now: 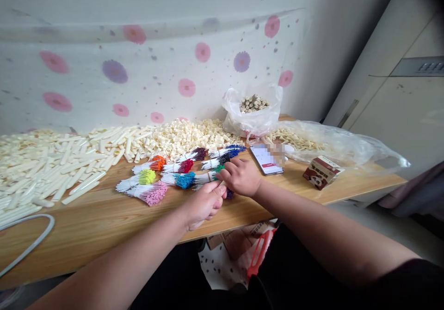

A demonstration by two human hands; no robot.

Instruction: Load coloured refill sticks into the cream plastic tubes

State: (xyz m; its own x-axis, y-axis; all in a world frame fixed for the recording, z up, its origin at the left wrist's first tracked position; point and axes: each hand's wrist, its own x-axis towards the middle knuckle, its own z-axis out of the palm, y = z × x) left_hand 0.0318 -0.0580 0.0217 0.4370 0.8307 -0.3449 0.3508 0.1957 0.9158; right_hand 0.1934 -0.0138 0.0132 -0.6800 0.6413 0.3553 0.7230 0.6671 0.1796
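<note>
My left hand (204, 207) is closed, its fingers wrapped round a slim pale pen part that is mostly hidden. Against its thumb side, my right hand (242, 177) is closed over the upper end of the same part. Just beyond both hands lie bundles of thin white sticks with coloured ends, like pen refills: a green bundle (204, 178) partly under the right hand, a blue bundle (180, 179) and a pink bundle (149, 192). Purple ends (230, 194) show from behind the hands. Farther back are a red bundle (178, 167) and an orange bundle (150, 163).
Cream plastic tubes (79, 162) and short caps (194, 134) are heaped along the wall. A plastic bag (234, 116) holds cream-coloured pieces. At right are a phone (267, 159), a small panda box (321, 173) and a clear bag (347, 141). A white cable (34, 243) crosses the left edge.
</note>
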